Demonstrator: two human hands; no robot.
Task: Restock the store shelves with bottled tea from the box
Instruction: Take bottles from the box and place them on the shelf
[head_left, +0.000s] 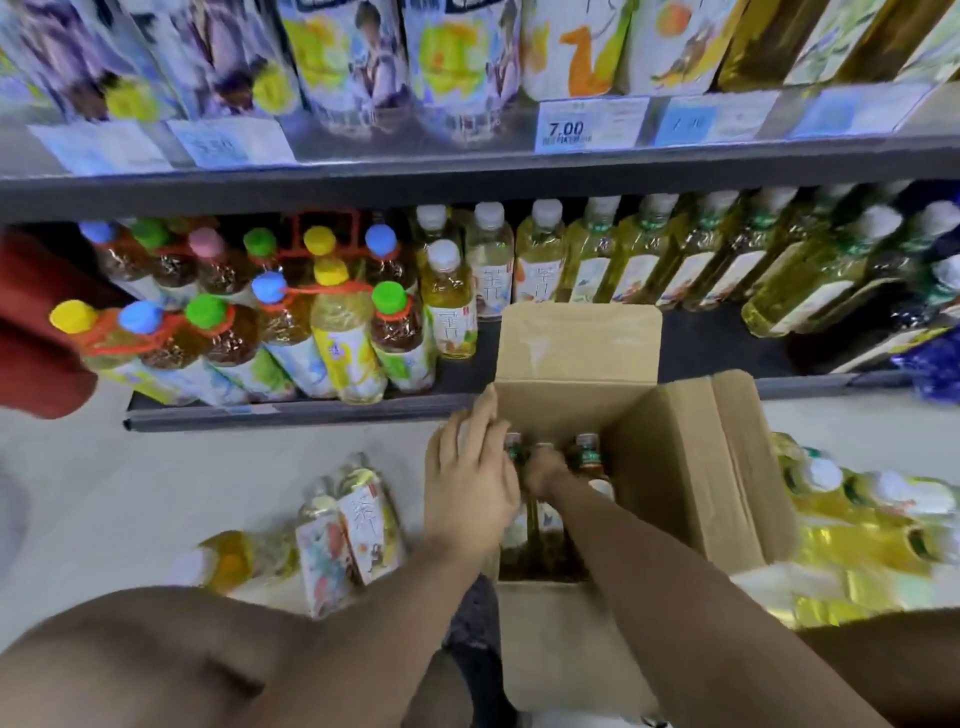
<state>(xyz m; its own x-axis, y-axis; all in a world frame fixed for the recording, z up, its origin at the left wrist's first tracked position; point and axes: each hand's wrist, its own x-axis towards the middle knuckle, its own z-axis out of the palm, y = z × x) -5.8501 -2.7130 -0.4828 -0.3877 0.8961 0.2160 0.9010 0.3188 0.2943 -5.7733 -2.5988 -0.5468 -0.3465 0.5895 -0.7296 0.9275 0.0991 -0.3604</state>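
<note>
An open cardboard box stands on the floor in front of the bottom shelf. Inside it stand bottles of tea, only their dark tops showing. My right hand is down in the box with its fingers curled round the top of one bottle. My left hand lies against the box's left wall, its fingers straight and pointing toward the shelf. White-capped tea bottles fill the shelf behind the box. A dark gap shows on the shelf past the raised flap.
Bundled bottles with coloured caps fill the shelf's left part. Loose tea bottles lie on the floor to the left of the box. Wrapped packs of yellow bottles lie to its right. A red object is at the left edge.
</note>
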